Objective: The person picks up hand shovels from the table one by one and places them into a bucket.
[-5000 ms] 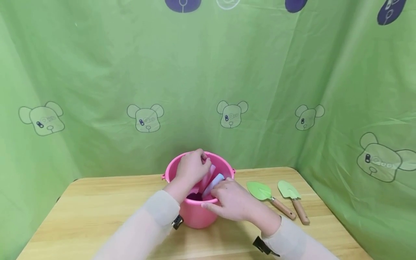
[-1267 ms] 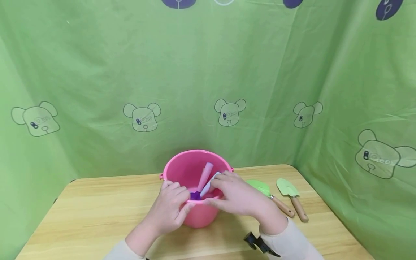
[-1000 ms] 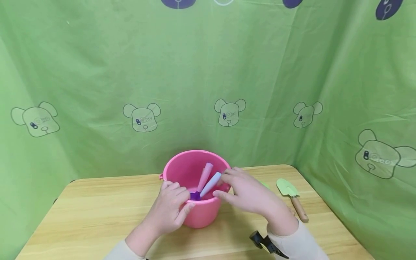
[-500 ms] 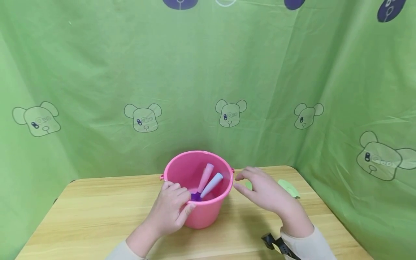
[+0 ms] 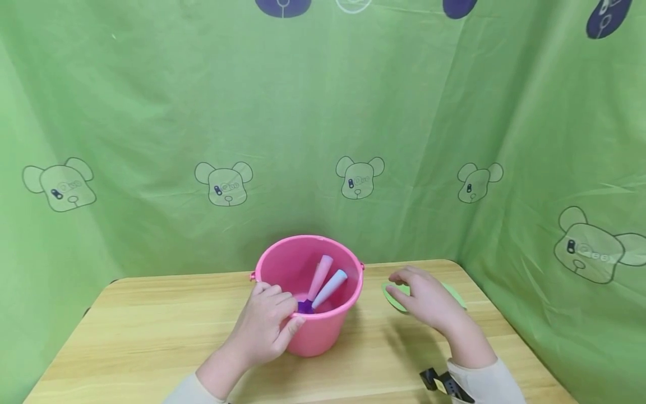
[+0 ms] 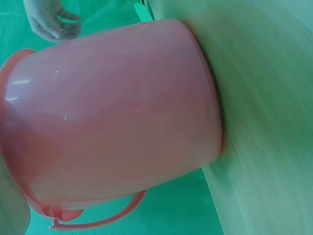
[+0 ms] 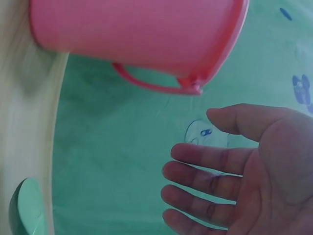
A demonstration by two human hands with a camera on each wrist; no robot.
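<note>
A pink bucket (image 5: 315, 334) stands on the table, and my left hand (image 5: 264, 322) grips its front rim, fingers inside and thumb outside. Leaning inside are a pink handle (image 5: 319, 279) and a light blue handle (image 5: 330, 289); a purple part (image 5: 305, 306) shows at their lower ends. Right of the bucket, my right hand (image 5: 429, 300) is in the air above two trowels, holding nothing. It partly covers the bright green blade (image 5: 395, 296) and the pale green blade (image 5: 456, 296); their wooden handles are hidden. In the right wrist view, my right hand (image 7: 274, 171) has its fingers spread.
The wooden table (image 5: 151, 331) reaches back to a green curtain (image 5: 292, 123) printed with bear heads, which also hangs along both sides. The bucket's pink carrying handle (image 6: 107, 219) hangs down its far side in the left wrist view.
My left hand has moved from inside the bucket to its front rim. My right hand has let go of the light blue handle and moved right, over the trowels.
</note>
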